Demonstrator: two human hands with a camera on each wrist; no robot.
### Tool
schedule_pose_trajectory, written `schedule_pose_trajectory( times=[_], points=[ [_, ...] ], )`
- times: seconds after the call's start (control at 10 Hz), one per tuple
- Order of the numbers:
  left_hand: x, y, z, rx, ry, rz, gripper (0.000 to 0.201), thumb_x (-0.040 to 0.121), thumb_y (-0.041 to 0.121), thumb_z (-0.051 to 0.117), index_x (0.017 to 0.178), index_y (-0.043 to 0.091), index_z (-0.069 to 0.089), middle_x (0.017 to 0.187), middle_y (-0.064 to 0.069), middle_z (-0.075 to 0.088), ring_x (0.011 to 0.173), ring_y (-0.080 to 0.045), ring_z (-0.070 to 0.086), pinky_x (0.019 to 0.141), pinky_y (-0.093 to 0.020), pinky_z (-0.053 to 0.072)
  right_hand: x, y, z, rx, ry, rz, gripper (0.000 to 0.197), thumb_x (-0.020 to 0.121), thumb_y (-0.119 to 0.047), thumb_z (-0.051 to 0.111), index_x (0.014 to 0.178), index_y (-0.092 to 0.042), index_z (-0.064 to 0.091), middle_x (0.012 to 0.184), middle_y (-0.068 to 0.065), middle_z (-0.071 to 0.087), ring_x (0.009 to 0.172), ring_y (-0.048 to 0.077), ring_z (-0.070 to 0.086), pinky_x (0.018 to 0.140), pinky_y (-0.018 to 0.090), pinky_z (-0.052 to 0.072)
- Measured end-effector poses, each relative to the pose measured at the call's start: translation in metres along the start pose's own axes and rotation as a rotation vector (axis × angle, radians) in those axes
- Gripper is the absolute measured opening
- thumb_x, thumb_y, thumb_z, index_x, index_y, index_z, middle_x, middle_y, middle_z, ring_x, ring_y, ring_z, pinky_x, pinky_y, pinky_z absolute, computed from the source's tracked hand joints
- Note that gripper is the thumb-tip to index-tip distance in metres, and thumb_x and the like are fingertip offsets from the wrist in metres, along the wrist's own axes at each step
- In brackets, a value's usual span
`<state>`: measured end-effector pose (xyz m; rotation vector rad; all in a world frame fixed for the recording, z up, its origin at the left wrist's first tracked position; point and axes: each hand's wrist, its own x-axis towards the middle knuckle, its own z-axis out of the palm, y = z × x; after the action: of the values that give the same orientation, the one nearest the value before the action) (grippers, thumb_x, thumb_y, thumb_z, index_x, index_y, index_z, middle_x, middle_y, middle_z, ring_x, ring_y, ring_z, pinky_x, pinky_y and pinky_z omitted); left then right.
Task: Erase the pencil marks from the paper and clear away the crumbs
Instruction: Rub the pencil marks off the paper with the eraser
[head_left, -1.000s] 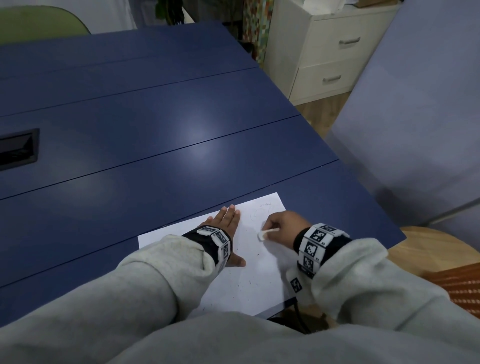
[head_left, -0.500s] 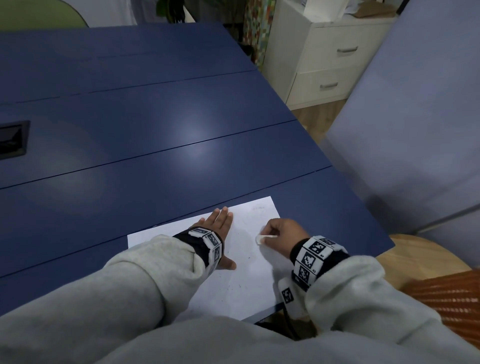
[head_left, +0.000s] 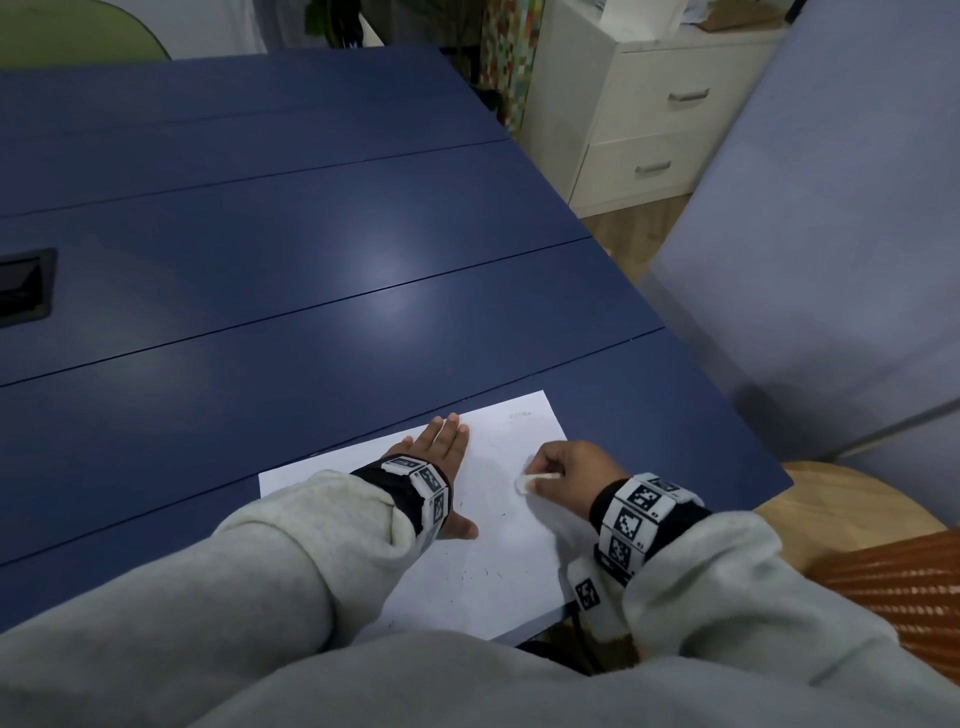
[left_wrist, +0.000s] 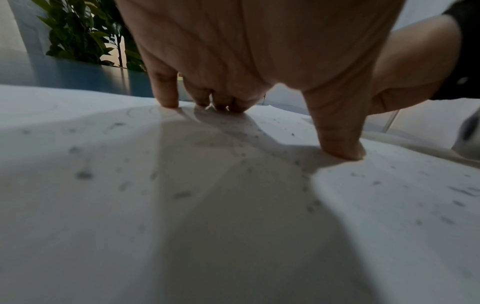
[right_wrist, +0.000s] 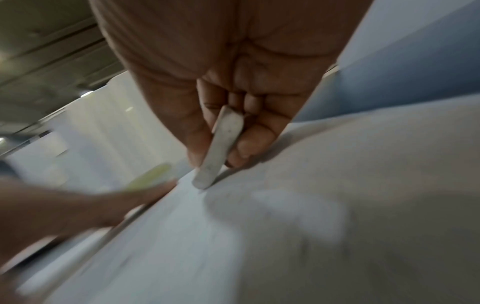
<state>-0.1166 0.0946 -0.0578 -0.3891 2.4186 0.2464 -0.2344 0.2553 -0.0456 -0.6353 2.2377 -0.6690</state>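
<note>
A white sheet of paper (head_left: 483, 561) lies at the near right corner of the blue table (head_left: 311, 260). My left hand (head_left: 441, 457) lies flat on the sheet's upper middle, fingers straight, fingertips (left_wrist: 166, 102) and thumb pressing the paper (left_wrist: 103, 205). My right hand (head_left: 566, 473) pinches a flat white eraser (head_left: 530, 480) between thumb and fingers, its tip touching the sheet right of the left hand. The eraser (right_wrist: 221, 148) stands tilted on the paper (right_wrist: 337, 185). Dark crumbs (head_left: 483, 571) speckle the lower paper. Faint pencil marks (head_left: 519, 414) show near the top right corner.
The table's right edge (head_left: 727, 415) runs close beside my right hand, with a wooden stool (head_left: 857, 499) below it. A white drawer cabinet (head_left: 639, 114) stands at the far right. A black cable slot (head_left: 26, 286) sits in the table at left.
My right hand with the eraser has shifted slightly down and right across the paper. The left hand keeps pressing the sheet in the same spot.
</note>
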Motion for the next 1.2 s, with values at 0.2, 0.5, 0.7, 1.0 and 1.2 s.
schedule_pose_trajectory(
  times=[0.2, 0.5, 0.7, 1.0, 1.2],
  points=[
    [0.000, 0.000, 0.000, -0.004, -0.001, 0.000, 0.119, 0.079, 0.068, 0.057, 0.149, 0.013, -0.023, 0.156, -0.002, -0.029, 0.146, -0.019, -0.020, 0.118, -0.040, -0.001, -0.005, -0.001, 0.000, 0.028, -0.001, 0.018, 0.012, 0.077, -0.024, 0.073, 0.070, -0.021, 0.064, 0.086, -0.003, 0.072, 0.086, 0.013, 0.066, 0.079, 0.025, 0.051],
    [0.001, 0.000, 0.002, -0.004, 0.001, -0.003, 0.120, 0.078, 0.068, 0.058, 0.149, 0.014, -0.022, 0.156, -0.002, -0.028, 0.146, -0.019, -0.020, 0.118, -0.040, 0.000, 0.007, 0.002, -0.007, 0.073, 0.097, 0.043, 0.010, 0.075, -0.022, 0.074, 0.074, -0.015, 0.067, 0.085, -0.002, 0.072, 0.082, 0.013, 0.065, 0.077, 0.027, 0.052],
    [0.001, -0.001, 0.002, 0.002, -0.003, -0.002, 0.120, 0.078, 0.069, 0.057, 0.148, 0.014, -0.023, 0.156, -0.001, -0.029, 0.146, -0.019, -0.020, 0.118, -0.040, 0.000, 0.005, -0.002, -0.003, -0.012, -0.002, 0.002, 0.011, 0.075, -0.022, 0.073, 0.068, -0.019, 0.066, 0.083, -0.008, 0.071, 0.080, 0.008, 0.064, 0.075, 0.022, 0.050],
    [0.005, -0.002, 0.005, -0.002, 0.005, -0.003, 0.121, 0.077, 0.071, 0.056, 0.148, 0.015, -0.024, 0.156, -0.001, -0.029, 0.146, -0.019, -0.020, 0.118, -0.040, -0.001, 0.008, -0.006, 0.005, -0.004, -0.031, -0.040, 0.009, 0.075, -0.022, 0.073, 0.070, -0.020, 0.066, 0.085, -0.005, 0.072, 0.087, 0.012, 0.066, 0.081, 0.027, 0.053],
    [0.006, -0.003, 0.007, -0.002, 0.009, 0.001, 0.121, 0.077, 0.072, 0.056, 0.148, 0.015, -0.024, 0.156, -0.001, -0.029, 0.145, -0.019, -0.021, 0.117, -0.040, -0.001, 0.020, 0.000, -0.009, 0.088, 0.146, 0.059, 0.011, 0.077, -0.023, 0.073, 0.077, -0.014, 0.066, 0.080, -0.003, 0.068, 0.077, 0.012, 0.061, 0.072, 0.024, 0.048]
  ],
)
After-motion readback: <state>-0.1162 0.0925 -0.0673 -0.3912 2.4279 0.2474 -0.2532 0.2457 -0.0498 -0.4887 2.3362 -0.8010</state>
